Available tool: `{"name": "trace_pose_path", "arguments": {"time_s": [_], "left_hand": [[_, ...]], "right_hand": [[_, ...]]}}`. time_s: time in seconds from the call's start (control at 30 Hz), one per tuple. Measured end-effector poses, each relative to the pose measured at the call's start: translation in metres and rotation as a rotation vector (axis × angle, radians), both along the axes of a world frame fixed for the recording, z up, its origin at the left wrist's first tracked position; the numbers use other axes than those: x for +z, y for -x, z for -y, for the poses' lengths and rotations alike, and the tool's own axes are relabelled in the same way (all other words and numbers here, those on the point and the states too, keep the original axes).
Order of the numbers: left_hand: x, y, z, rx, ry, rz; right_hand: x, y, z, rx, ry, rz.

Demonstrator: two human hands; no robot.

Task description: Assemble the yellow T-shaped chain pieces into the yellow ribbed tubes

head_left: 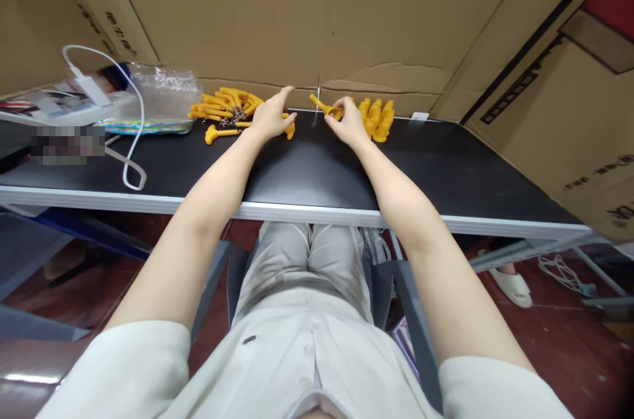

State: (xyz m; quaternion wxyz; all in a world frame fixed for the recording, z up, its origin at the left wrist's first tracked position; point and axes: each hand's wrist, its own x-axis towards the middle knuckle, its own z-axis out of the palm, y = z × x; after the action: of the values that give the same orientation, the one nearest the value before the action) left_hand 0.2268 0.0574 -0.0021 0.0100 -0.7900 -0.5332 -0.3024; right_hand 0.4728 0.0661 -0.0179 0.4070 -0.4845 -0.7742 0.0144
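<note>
My left hand (270, 118) is open, thumb and fingers apart, over the left middle of the black table. Beside its thumb shows the end of a yellow plastic piece (290, 131), partly hidden by the hand. A heap of yellow handle-like plastic pieces (235, 98) with small metal coils or screws (230, 117) lies to its left. Nearer me is a single T-shaped yellow piece (215, 134). My right hand (351, 123) is closed on a yellow funnel-shaped piece (331, 111), its stem pointing left. Several upright yellow stepped pieces (381, 120) stand in rows just right of that hand.
Cardboard walls (317, 16) close off the table's back and right side. At left are a white cable (142, 102), a clear plastic bag (166, 95) and a white adapter (94, 90). A small white tag (420, 116) lies at the back. The table's metal edge (307, 213) runs before me.
</note>
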Motion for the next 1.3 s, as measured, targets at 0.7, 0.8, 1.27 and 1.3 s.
{"name": "trace_pose_path", "arguments": {"time_s": [0.7,0.8,1.27,1.3], "left_hand": [[0.002,-0.005,0.005,0.024,0.087,-0.084],[0.000,-0.003,0.001,0.048,0.073,-0.098],[0.006,-0.004,0.007,0.098,0.112,-0.140],[0.006,-0.003,0.007,0.100,0.110,-0.138]], "right_hand": [[0.018,0.027,0.031,-0.287,0.264,0.697],[0.009,0.020,0.015,-0.337,0.229,0.648],[-0.004,0.011,-0.011,-0.403,0.196,0.593],[-0.001,0.012,-0.007,-0.413,0.207,0.597]]}}
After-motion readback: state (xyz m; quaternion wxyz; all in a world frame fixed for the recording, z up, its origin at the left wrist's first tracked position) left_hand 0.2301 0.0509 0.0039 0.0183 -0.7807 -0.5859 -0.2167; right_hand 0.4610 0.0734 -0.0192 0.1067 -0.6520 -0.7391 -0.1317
